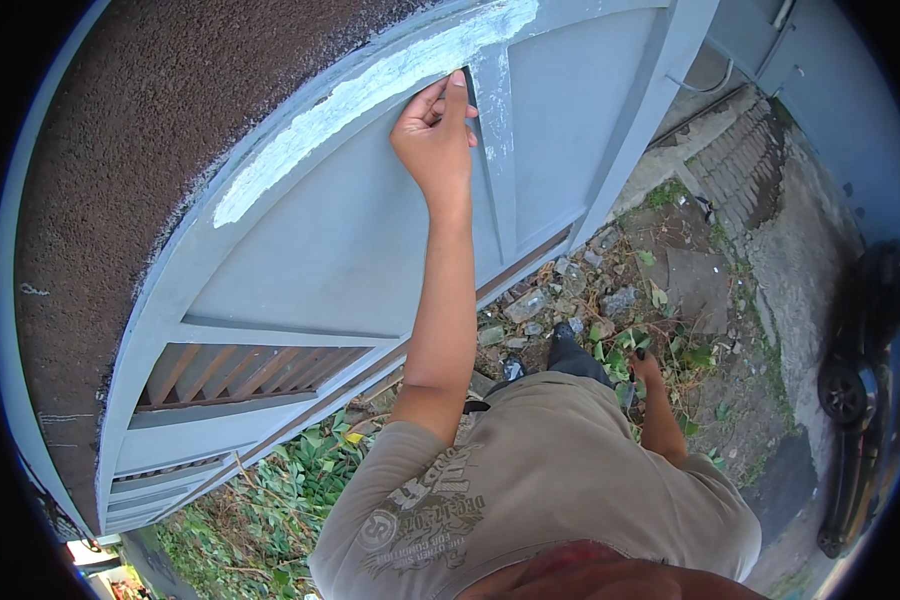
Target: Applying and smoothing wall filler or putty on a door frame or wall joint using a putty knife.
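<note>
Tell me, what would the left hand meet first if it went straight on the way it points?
Probably the white strip on the gray gate, just beyond the left hand; whether they touch is unclear.

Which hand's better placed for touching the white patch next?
Left, likely: the left hand is raised, fingers beside the white patch; the right hand is far lower, gripping a dark object.

"Indoors or out?"
"Outdoors, beside a building: rough brown wall [120, 150], grey panelling [305, 265] with slats [212, 372]."
"Yard or lane?"
"Can't tell which. Rubble [527, 305] and greenery [305, 480] line the panelling's lower edge, and a dark car [858, 420] stands by the concrete's [800, 255] right edge."
</note>
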A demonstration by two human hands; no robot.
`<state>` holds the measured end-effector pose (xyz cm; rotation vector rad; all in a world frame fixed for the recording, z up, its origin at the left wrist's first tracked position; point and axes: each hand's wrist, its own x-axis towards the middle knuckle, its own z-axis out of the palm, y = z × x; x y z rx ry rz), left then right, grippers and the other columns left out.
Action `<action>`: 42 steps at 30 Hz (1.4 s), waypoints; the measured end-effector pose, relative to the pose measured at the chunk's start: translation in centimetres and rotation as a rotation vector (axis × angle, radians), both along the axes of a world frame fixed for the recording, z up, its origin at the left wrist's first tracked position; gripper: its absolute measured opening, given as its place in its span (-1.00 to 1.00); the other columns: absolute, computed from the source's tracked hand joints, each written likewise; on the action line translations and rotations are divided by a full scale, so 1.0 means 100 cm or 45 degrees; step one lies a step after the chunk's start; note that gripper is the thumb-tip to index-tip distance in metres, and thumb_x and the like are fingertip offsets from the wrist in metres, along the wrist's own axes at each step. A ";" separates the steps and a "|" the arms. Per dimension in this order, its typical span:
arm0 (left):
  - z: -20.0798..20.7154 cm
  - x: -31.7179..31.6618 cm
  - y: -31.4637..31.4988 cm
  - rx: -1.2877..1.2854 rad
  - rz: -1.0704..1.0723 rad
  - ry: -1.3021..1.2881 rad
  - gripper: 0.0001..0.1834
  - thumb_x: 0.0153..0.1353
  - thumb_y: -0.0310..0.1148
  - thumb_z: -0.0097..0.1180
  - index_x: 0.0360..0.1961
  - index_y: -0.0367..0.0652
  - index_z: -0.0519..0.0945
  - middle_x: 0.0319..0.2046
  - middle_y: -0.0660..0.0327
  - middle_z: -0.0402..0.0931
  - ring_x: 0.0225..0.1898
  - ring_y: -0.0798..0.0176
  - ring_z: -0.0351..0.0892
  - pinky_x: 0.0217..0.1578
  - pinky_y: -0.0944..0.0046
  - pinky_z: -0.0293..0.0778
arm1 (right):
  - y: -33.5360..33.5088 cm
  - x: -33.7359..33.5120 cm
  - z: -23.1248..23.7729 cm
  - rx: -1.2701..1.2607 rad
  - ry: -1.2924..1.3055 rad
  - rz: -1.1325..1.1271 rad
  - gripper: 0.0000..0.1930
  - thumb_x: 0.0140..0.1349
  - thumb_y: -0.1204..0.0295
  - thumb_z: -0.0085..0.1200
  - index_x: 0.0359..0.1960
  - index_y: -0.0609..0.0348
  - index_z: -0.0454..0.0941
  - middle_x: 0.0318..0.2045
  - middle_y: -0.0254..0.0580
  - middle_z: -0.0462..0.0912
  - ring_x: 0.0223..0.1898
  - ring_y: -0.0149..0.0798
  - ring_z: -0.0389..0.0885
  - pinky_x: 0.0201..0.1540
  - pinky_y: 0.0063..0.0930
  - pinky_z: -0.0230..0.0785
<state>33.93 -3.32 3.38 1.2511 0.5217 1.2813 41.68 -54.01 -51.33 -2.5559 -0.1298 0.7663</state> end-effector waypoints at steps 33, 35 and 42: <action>0.052 -0.110 -0.007 1.106 0.338 0.559 -0.87 0.25 -0.30 0.34 -0.24 -0.08 0.77 -0.43 0.37 0.66 -0.56 0.53 0.41 -0.56 0.46 0.20 | 0.256 0.013 0.482 1.507 -0.219 0.129 -0.72 0.37 0.38 0.19 -0.01 0.31 0.52 -0.26 -0.12 0.71 -0.31 -0.30 0.77 -0.39 -0.55 0.56; 0.060 -0.135 -0.004 1.092 0.434 0.655 -0.90 0.24 -0.30 0.34 -0.27 -0.03 0.77 -0.44 0.35 0.68 -0.59 0.48 0.48 -0.59 0.44 0.30 | 0.248 0.006 0.503 1.705 -0.304 0.099 -0.69 0.37 0.42 0.19 0.03 0.33 0.45 -0.22 -0.12 0.69 -0.27 -0.29 0.77 -0.39 -0.56 0.59; 0.069 -0.153 0.016 1.177 0.426 0.776 -0.89 0.21 -0.31 0.36 -0.26 -0.05 0.78 -0.42 0.33 0.71 -0.60 0.48 0.47 -0.59 0.46 0.28 | 0.218 0.038 0.484 1.519 -0.575 0.324 -0.69 0.26 0.53 0.29 -0.02 0.27 0.49 -0.20 -0.18 0.69 -0.17 -0.45 0.62 -0.14 -0.60 0.44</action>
